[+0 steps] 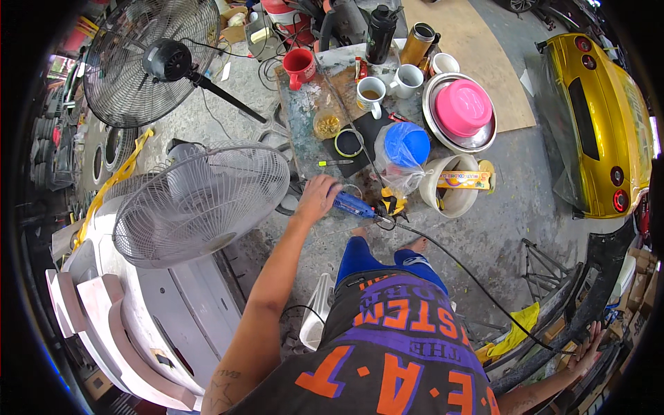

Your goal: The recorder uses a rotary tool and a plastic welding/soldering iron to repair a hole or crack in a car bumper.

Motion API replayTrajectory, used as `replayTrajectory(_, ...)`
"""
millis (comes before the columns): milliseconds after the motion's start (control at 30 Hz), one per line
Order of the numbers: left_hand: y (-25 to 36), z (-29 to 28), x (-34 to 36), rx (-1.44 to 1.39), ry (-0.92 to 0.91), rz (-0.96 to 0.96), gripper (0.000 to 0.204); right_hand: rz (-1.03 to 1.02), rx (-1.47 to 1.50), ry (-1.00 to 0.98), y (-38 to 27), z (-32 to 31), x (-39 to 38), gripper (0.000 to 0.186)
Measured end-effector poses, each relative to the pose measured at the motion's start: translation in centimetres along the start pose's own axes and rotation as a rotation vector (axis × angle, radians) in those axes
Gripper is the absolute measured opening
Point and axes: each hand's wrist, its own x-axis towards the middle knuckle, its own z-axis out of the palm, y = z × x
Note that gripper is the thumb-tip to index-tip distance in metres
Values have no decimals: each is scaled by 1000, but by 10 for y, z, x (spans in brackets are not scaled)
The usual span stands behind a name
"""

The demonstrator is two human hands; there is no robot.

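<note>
- A grey concrete floor (505, 221) runs through a crowded workshop, with a gold-coloured car body (598, 124) along the right side and a sheet of brown cardboard (470, 48) spread beyond the low worktable.
- A large white moulded body panel (159, 311) fills the lower left; a white pedestal fan (200, 204) leans over it, and a black pedestal fan (149, 59) stands behind.
- The paint-stained low tabletop (304, 131) is packed: a pink plastic bowl (462, 106) in a round steel tray (484, 138), a blue-lidded container in a clear bag (404, 146), a white bucket (449, 183), a red mug (299, 67), two white mugs (372, 93), a black flask (382, 31).
- The left hand (317, 197) is closed round a blue handheld rotary tool (353, 205) at the near edge of the tabletop, just left of yellow-handled pliers (394, 204).
- A thin black cable (470, 277) trails from the tool across the floor toward the lower right.
- The right hand (588, 349), fingers spread wide, rests on a dark curved bumper part (609, 270), well apart from the tool.
</note>
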Motion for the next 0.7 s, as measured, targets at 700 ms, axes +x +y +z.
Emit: replayTrajectory(700,158,-37,23,-545,-20,-279,9,632,-462,-737,156,313,-92,39)
